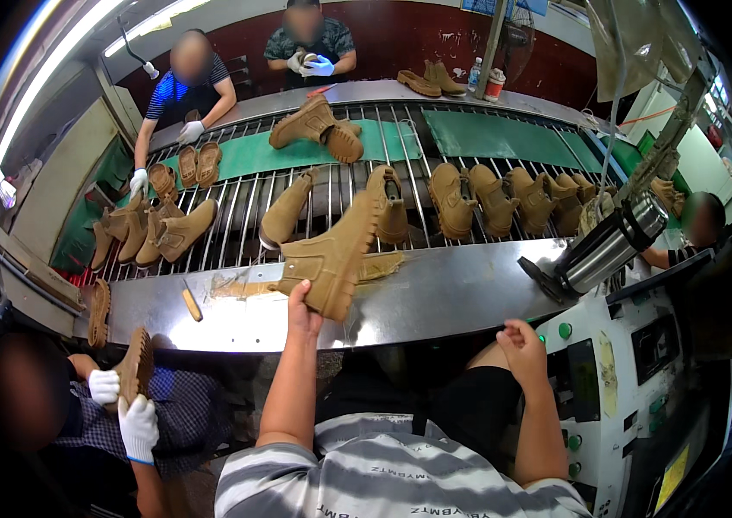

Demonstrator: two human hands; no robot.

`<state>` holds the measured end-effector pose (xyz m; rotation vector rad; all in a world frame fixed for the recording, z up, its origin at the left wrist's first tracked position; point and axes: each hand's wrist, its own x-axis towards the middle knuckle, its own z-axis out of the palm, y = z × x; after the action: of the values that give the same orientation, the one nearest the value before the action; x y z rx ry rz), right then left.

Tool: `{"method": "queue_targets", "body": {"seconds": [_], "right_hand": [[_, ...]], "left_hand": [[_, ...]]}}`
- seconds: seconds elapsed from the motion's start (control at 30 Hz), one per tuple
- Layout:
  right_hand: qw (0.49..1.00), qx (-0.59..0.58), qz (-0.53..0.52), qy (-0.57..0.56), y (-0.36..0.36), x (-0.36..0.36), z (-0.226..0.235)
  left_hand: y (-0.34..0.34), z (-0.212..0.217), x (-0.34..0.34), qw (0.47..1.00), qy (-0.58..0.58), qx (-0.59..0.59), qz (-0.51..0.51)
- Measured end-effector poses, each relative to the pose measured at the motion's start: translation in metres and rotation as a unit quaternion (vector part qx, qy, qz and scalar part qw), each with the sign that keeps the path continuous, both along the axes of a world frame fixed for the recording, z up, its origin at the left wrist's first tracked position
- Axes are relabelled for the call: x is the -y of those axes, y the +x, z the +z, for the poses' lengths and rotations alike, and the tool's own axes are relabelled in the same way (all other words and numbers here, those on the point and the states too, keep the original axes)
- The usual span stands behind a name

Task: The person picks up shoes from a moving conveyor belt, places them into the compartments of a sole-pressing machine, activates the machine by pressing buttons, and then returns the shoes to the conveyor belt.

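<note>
My left hand [304, 312] grips a tan ankle boot [323, 263] by its upper, above the metal ledge. The boot is tilted, its thick lugged sole facing right. My right hand [523, 352] hangs by my right thigh, beside a control panel with green buttons [565, 330]. Its fingers are loosely curled and a little apart, with nothing visible in them. Just beyond the held boot, another tan boot [287, 210] lies on the roller conveyor [241, 216]. More boots [495, 200] stand in a row to the right.
A steel thermos [612, 246] leans at the right end of the metal ledge [435, 289]. A knife with a wooden handle [191, 302] lies left. Several boots [185, 229] and soles [208, 164] crowd the conveyor's left. Gloved co-workers sit left and across; one holds a sole [135, 367].
</note>
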<state>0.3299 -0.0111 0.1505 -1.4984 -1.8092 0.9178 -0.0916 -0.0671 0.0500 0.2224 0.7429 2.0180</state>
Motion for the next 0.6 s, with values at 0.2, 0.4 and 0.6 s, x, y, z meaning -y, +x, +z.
{"method": "queue_targets", "body": {"seconds": [0.2,0.4,0.6], "right_hand": [[0.99,0.1,-0.068,-0.075,0.025,0.025,-0.105],[0.965,0.167,-0.098,0.179,0.013,0.035,-0.139],[0.96,0.188,-0.096,0.183,0.018,0.019,-0.141]], "left_hand": [[-0.069,-0.005,-0.094,0.94,-0.147,-0.264,0.157],[-0.04,-0.034,-0.178,0.754,-0.294,-0.54,0.232],[-0.056,-0.064,-0.218,0.721,-0.297,-0.591,0.206]]}}
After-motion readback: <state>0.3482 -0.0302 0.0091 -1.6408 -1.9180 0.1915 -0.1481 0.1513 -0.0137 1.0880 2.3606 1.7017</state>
